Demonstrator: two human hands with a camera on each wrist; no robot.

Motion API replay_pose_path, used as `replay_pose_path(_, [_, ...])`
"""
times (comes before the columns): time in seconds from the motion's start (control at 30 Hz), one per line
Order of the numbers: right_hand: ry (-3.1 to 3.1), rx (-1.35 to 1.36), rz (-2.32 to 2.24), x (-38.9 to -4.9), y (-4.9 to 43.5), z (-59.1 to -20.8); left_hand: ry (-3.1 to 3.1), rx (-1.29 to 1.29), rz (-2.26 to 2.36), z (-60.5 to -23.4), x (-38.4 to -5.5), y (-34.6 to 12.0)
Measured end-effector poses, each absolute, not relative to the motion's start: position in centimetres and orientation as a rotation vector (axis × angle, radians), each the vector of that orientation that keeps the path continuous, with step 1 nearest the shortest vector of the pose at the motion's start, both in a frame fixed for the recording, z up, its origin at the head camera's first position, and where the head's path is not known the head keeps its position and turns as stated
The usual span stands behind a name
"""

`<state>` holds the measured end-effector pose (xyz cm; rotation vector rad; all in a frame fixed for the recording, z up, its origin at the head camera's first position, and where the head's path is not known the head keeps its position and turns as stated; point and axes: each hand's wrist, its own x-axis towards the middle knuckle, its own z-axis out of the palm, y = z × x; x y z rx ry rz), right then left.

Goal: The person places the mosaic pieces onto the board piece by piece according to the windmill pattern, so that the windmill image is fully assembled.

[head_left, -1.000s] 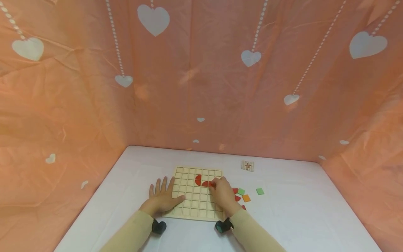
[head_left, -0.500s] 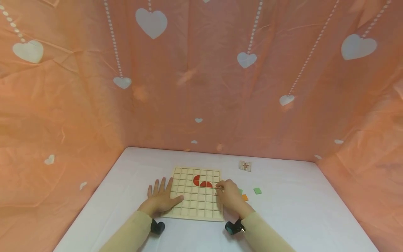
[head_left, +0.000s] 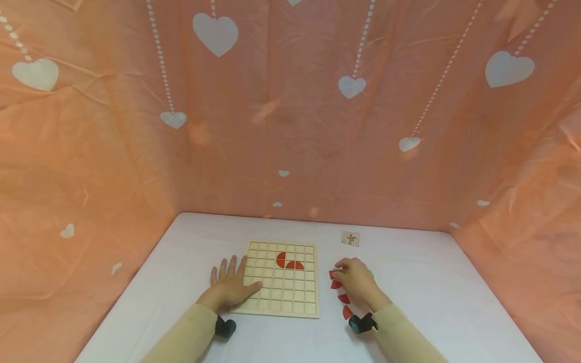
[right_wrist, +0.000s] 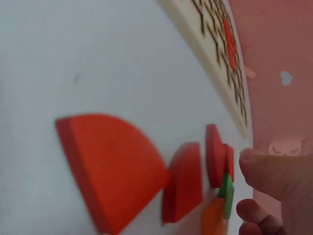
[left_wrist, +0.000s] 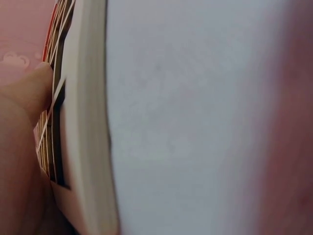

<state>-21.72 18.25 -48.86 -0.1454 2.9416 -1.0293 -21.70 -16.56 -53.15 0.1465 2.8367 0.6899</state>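
My left hand (head_left: pixel 231 289) lies with fingers spread on the left edge of a wooden grid board (head_left: pixel 281 307), its thumb on the cells. Two red half-round shapes, each made of quarter-circle tiles, sit on the board: one (head_left: pixel 281 259) upright, the other (head_left: pixel 295 265) flat side down. To the right of the board my right hand (head_left: pixel 356 280) is bent over loose tiles. Its fingertips are right at a red tile (head_left: pixel 333 275). In the right wrist view, a gap shows between the thumb (right_wrist: pixel 264 171) and the fingers. Nearer red quarter-circle tiles (right_wrist: pixel 115 166) lie on the table.
Green (right_wrist: pixel 226 196) and orange (right_wrist: pixel 213 218) square tiles lie beside the red ones, partly behind the right hand in the head view. A small pattern card (head_left: pixel 351 238) lies beyond the board at the back right. Orange cloth with hearts (head_left: pixel 290 126) hangs around the white table.
My right hand has left the lower red half-round on the board and moved right to the loose tiles. The left hand stays in place on the board's edge.
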Motion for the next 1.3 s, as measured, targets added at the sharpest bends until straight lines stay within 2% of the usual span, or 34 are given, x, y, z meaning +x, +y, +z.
replay_pose_path(0.2, [2.976,-0.168,-0.988,-21.9,18.4,-49.4,2.828,0.133,0.713,-53.0,-21.5,-16.4])
replay_pose_path(0.67, [2.996,-0.18,-0.979,-22.6,18.0,-49.7,2.805,0.132,0.735,-50.1,-20.1,-15.8])
replay_pose_path(1.07, [3.092,-0.223,-0.758,-22.7,17.2,-49.2,2.787,0.113,0.703,-50.6,-20.5,-16.1])
replay_pose_path(1.3, [2.944,-0.162,-0.921,-21.9,17.2,-48.9,2.804,0.117,0.69,-50.4,-20.4,-16.0])
